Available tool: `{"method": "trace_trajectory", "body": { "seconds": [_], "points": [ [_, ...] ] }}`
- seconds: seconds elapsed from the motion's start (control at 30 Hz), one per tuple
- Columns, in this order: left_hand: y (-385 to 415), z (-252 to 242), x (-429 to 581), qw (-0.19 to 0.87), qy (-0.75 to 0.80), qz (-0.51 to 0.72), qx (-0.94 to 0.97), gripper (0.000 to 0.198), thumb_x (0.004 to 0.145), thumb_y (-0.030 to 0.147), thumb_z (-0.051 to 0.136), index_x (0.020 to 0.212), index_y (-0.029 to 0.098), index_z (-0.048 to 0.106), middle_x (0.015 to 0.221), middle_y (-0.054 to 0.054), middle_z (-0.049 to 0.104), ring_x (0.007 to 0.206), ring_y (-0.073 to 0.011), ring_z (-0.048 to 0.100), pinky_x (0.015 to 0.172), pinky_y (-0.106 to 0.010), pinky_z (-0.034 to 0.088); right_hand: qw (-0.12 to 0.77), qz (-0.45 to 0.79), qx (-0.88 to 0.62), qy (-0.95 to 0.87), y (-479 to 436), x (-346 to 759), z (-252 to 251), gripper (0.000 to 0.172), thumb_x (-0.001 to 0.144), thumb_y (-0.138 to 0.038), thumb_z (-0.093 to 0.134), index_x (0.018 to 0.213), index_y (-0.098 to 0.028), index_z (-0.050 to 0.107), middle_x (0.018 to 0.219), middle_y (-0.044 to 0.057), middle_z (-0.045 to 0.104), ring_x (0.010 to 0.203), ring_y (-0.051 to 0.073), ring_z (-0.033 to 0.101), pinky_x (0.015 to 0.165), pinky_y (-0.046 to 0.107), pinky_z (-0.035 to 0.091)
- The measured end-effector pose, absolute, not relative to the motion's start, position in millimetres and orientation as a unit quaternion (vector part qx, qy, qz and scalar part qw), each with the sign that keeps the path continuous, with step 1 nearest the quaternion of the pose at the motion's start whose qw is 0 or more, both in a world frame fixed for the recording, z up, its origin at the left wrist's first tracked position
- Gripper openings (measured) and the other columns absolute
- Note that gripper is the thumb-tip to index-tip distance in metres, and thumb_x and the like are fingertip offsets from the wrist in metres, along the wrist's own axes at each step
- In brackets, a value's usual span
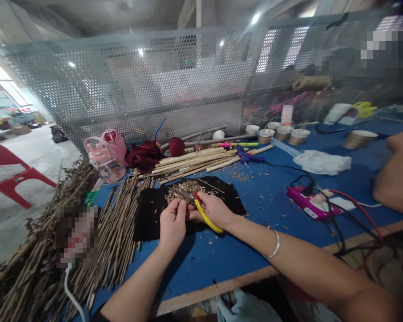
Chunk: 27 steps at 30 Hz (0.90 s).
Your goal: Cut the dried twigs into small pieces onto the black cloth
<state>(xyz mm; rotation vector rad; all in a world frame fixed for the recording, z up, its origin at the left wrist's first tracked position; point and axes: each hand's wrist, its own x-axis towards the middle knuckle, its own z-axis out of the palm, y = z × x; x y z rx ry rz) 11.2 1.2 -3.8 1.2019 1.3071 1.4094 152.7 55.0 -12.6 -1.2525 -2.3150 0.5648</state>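
Observation:
My right hand [215,211] is closed around a pair of scissors [206,218] with a yellow handle and a bit of red near the pivot. Their dark blades point to the left, over a heap of small cut plant bits [195,186]. Close beside it, my left hand [174,220] is pinched, thumb against fingers, just below the blades. Whatever lies between those fingers is too small or hidden to make out. Both hands are above a black cloth [147,219] spread on the blue tabletop [201,268].
Thin dry stems [117,232] lie in a bundle at left, peeled sticks [191,161] behind the cloth. A blue glue gun [248,156], twine-wrapped cups [284,133] and a magenta power strip [312,203] stand right. Another person's arm [398,174] reaches in at far right.

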Motion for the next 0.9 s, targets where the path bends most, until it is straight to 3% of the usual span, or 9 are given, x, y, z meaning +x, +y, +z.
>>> {"method": "trace_trajectory", "body": {
  "seconds": [0.3, 0.43, 0.63, 0.9],
  "points": [
    [3.0, -5.2, 9.0, 0.421, 0.526, 0.588, 0.447, 0.028, 0.078, 0.041, 0.053, 0.081, 0.014, 0.059, 0.068, -0.003, 0.063, 0.056, -0.0124, 0.058, 0.054, -0.023, 0.049, 0.201, 0.143, -0.476, -0.844, 57.4, 151.8, -9.2, 0.044, 0.069, -0.062, 0.055, 0.074, -0.020, 0.048, 0.060, 0.000, 0.055, 0.055, 0.014, 0.050, 0.050, 0.023, 0.024],
    [3.1, -4.0, 8.4, 0.415, 0.528, 0.592, 0.446, 0.026, 0.076, 0.038, 0.056, 0.082, 0.014, 0.062, 0.070, -0.003, 0.065, 0.061, -0.0133, 0.061, 0.060, -0.023, 0.050, 0.220, 0.137, -0.451, -0.854, 55.5, 152.1, -7.5, 0.048, 0.063, -0.061, 0.061, 0.084, -0.020, 0.046, 0.069, 0.000, 0.056, 0.061, 0.015, 0.053, 0.053, 0.023, 0.028],
    [2.4, -0.8, 6.7, 0.347, 0.557, 0.570, 0.494, 0.022, 0.077, 0.033, 0.055, 0.079, 0.014, 0.065, 0.067, -0.002, 0.065, 0.060, -0.0124, 0.059, 0.058, -0.021, 0.047, 0.232, 0.108, -0.438, -0.862, 55.8, 150.0, -6.4, 0.052, 0.060, -0.060, 0.064, 0.084, -0.019, 0.044, 0.079, 0.004, 0.054, 0.070, 0.018, 0.052, 0.060, 0.026, 0.033],
    [-0.1, 0.6, 7.2, 0.320, 0.560, 0.560, 0.520, 0.025, 0.080, 0.036, 0.051, 0.079, 0.015, 0.064, 0.068, -0.003, 0.065, 0.062, -0.0133, 0.059, 0.060, -0.021, 0.046, 0.208, 0.194, -0.454, -0.844, 52.4, 151.3, -9.9, 0.048, 0.065, -0.059, 0.061, 0.084, -0.020, 0.042, 0.069, 0.000, 0.056, 0.058, 0.014, 0.052, 0.052, 0.023, 0.028]
  ]
}}
